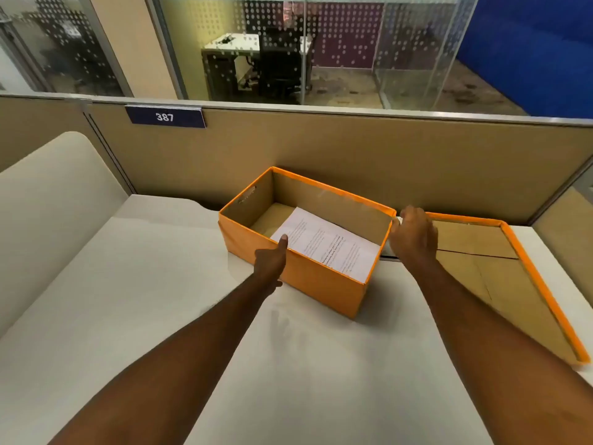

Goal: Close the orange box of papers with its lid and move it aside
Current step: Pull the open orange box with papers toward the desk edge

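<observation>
Orange box open, papers inside

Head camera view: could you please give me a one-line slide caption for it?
Left hand and right hand grip the open orange box of papers; its lid lies upturned to the right.

- The right hand is hiding the lid's near-left corner
- Print on the papers is reading too small
- The left hand's fingers are lying hidden behind the box wall
</observation>
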Demonstrator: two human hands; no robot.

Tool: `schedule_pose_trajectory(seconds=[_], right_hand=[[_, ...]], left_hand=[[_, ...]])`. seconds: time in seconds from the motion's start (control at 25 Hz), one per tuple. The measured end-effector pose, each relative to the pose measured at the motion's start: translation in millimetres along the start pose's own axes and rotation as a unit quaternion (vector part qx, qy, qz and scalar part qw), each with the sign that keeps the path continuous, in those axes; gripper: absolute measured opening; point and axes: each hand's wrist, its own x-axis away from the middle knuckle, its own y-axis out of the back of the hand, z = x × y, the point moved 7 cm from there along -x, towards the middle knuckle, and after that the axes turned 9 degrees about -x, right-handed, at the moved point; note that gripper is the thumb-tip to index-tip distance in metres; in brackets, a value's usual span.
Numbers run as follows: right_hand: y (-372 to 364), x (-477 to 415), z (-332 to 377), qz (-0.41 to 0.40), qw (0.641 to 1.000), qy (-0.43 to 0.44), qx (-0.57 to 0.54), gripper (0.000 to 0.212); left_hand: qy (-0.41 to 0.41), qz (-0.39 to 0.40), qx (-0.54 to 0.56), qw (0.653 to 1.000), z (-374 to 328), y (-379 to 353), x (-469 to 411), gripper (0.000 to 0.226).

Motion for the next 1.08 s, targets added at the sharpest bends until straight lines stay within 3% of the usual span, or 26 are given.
schedule_pose_trajectory(seconds=[0.2, 0.32, 0.52, 0.6, 0.76, 1.08], right_hand=[[-43, -53, 16, 0.089, 0.993, 0.044, 0.069, 0.038], [-69, -72, 10, 0.129, 0.986, 0.044, 0.100, 0.045], [-107, -80, -7, 0.199, 0.972, 0.011, 0.126, 0.026], [-110, -78, -9, 0.182, 0.976, 0.011, 0.115, 0.019], [-100, -68, -13, 0.134, 0.988, 0.000, 0.077, 0.015], [-33, 20, -12, 0.026, 0.997, -0.067, -0.040, 0.021]], left_hand=[[0.026, -0.003, 0.034, 0.999, -3, -17, -23, 0.077], [0.000, 0.008, 0.015, 1.000, 5, -29, -37, 0.057], [-0.031, -0.006, 0.012, 0.999, 8, -36, -49, 0.042], [-0.033, -0.006, 0.005, 0.999, 9, -38, -51, 0.048], [-0.033, -0.007, 0.002, 0.999, 13, -34, -47, 0.081], [-0.060, -0.027, -0.034, 0.997, 34, -1, 4, 0.058]])
